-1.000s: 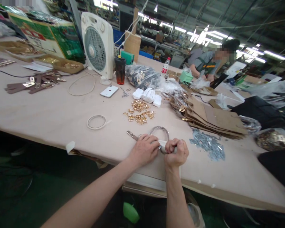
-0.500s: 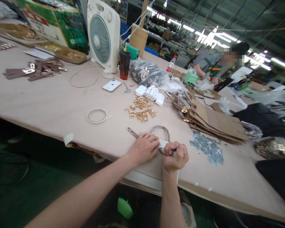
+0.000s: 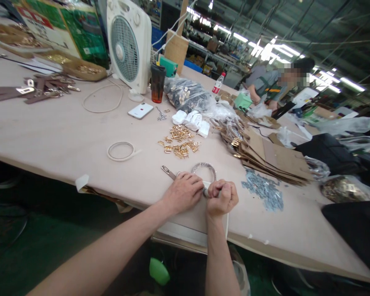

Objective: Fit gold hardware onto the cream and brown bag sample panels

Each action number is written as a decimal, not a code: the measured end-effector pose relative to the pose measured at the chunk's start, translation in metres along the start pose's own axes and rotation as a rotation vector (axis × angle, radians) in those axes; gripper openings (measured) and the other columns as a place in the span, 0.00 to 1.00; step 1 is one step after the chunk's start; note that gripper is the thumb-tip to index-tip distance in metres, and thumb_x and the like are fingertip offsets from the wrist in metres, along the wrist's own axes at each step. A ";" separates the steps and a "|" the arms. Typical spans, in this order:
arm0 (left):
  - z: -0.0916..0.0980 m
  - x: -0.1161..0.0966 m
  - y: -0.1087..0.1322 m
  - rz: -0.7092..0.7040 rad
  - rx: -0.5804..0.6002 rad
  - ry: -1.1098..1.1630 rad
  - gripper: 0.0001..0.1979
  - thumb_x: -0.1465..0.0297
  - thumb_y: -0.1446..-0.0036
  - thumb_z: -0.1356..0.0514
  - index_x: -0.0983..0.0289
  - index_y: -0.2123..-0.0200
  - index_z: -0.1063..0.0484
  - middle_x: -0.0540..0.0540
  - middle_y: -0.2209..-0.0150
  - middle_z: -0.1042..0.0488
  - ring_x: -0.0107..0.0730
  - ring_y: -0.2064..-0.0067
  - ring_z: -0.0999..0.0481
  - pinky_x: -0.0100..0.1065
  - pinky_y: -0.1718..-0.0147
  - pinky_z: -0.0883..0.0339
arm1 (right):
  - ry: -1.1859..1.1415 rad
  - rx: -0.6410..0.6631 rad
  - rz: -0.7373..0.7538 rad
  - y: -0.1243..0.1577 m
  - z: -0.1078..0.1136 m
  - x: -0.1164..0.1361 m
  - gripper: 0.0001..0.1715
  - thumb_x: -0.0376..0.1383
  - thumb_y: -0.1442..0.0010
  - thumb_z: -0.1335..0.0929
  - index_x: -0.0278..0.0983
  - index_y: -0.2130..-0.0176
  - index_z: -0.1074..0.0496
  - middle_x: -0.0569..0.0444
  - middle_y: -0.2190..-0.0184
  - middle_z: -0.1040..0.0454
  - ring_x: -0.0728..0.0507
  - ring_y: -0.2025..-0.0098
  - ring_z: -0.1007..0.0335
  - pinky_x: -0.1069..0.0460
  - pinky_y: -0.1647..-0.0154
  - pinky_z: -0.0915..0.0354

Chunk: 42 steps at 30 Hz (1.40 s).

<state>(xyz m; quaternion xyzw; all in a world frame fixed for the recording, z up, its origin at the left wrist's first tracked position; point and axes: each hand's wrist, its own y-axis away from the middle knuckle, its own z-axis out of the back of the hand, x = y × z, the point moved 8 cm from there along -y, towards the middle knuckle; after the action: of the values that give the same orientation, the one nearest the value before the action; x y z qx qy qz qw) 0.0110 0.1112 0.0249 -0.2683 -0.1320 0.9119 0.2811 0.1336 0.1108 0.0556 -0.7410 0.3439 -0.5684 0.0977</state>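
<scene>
My left hand (image 3: 182, 192) lies palm down near the table's front edge, fingers curled over a strap (image 3: 169, 172) whose metal-tipped end pokes out to the left. My right hand (image 3: 222, 198) is a fist around a small grey tool (image 3: 206, 192) that meets the left fingertips. A wrapped loop of the strap (image 3: 204, 168) curves just behind both hands. A white pad (image 3: 191, 228) lies under them. Loose gold buckles (image 3: 179, 144) lie further back.
A pile of small grey metal parts (image 3: 263, 190) lies to the right, brown card sheets (image 3: 274, 158) behind it. A tape ring (image 3: 121, 151), a phone (image 3: 141, 110), a cup (image 3: 157, 83) and a fan (image 3: 129, 45) stand to the left. Another person (image 3: 273, 84) works at the far end.
Both hands stay together at the same spot on the strap; only the camera view has shifted slightly. The right fist has turned a little.
</scene>
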 end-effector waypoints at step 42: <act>0.009 0.001 0.003 -0.025 -0.060 0.092 0.09 0.69 0.32 0.43 0.57 0.52 0.26 0.55 0.45 0.24 0.39 0.42 0.28 0.47 0.38 0.42 | 0.027 0.033 -0.510 -0.051 -0.002 -0.059 0.20 0.50 0.38 0.31 0.39 0.71 0.37 0.69 0.85 0.45 0.55 0.87 0.54 0.60 0.89 0.55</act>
<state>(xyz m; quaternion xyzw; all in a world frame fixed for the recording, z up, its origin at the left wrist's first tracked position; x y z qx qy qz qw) 0.0036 0.1086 0.0305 -0.3167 -0.1494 0.8906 0.2903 0.1450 0.1862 0.0380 -0.7945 0.1381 -0.5899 -0.0414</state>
